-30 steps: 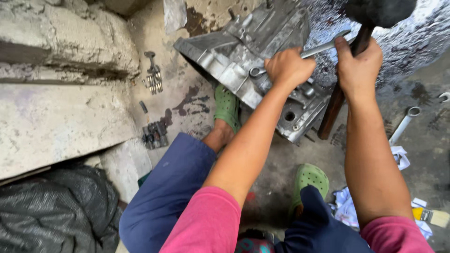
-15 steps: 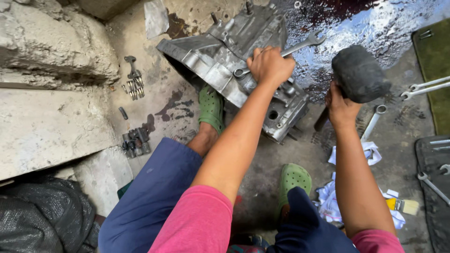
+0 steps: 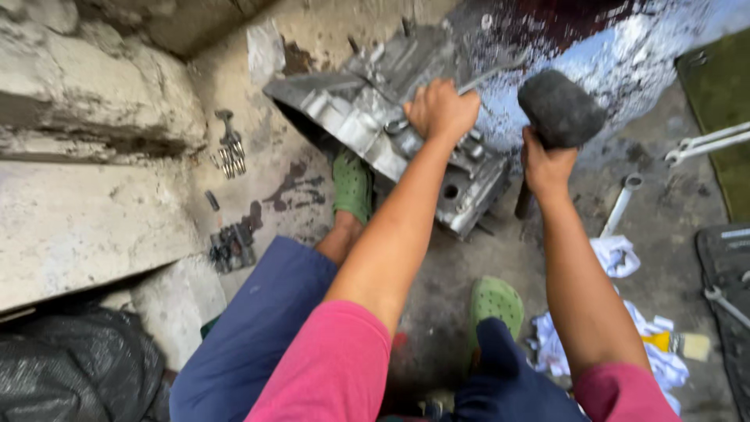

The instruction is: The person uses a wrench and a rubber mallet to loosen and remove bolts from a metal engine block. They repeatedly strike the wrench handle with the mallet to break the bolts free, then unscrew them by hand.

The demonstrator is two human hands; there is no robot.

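Showing a silver-grey metal casing, a black hammer head, green shoes dotted with little holes, pink sleeves, blue trousers, white rags, a black bag, and a grey floor glistening dark and wet.

I am looking down at a rough repair workshop, the kind set up on bare ground. The concrete floor is stained and wet with oil. A grey cast-metal engine housing lies on it, with loose bolts, wrenches, a short pipe and dirty rags scattered around. Crumbling concrete blocks line one side, beside a black plastic sack.
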